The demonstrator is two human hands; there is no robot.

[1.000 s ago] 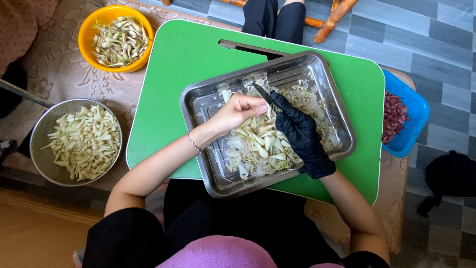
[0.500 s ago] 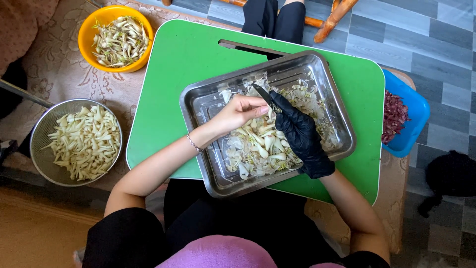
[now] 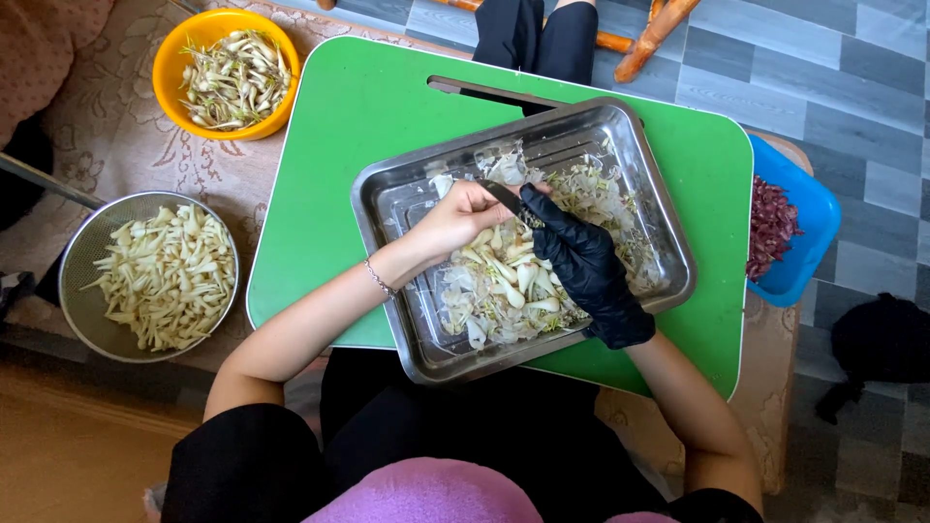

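Over the steel tray (image 3: 387, 208), bare left hand (image 3: 455, 218) pinches a small white bulb (image 3: 481, 232) – prob. steadying it – while gloved right hand (image 3: 581, 266) w/ closed grip holds a knife (image 3: 504, 199) to it.

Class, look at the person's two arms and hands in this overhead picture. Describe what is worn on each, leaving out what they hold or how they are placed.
The left hand is bare, with a thin beaded bracelet around the wrist. The right hand wears a black glove that ends at the wrist. Both forearms are uncovered; short black sleeves show at the upper arms.
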